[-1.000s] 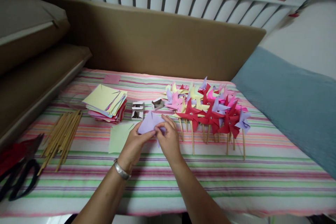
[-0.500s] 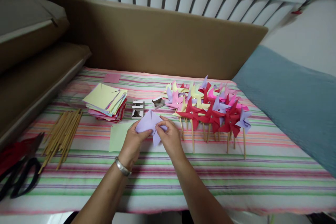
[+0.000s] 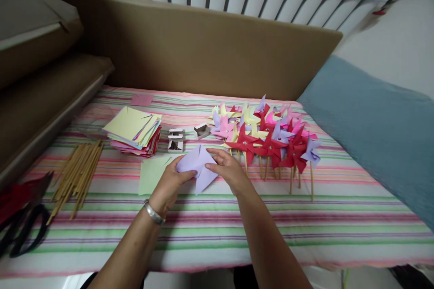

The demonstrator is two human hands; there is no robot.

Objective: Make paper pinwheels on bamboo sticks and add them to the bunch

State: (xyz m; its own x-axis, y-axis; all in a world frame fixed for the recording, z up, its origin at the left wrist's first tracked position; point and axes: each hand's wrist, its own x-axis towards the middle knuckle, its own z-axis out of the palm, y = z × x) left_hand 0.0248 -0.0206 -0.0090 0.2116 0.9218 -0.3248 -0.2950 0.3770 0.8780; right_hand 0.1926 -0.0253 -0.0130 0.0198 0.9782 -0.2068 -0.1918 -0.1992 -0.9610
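Both hands hold a lilac paper square (image 3: 198,167), partly folded into points, just above the striped cloth. My left hand (image 3: 171,184), with a silver bracelet on the wrist, pinches the paper's left side. My right hand (image 3: 230,170) grips its right side with fingers closed on a flap. A pale green paper square (image 3: 152,175) lies flat under and left of the hands. A heap of finished pinwheels (image 3: 267,137) in red, pink, yellow and lilac on wooden sticks lies just right of my right hand.
A stack of coloured paper squares (image 3: 134,131) sits at the left, with a bundle of wooden sticks (image 3: 79,174) beside it. Two small open boxes (image 3: 176,140) lie behind the hands. Black-handled scissors (image 3: 20,230) lie at the far left. A blue cushion (image 3: 369,126) borders the right.
The hands have drawn slightly apart and the lilac paper has opened out, with a point now hanging down between them. The view has shifted a little.
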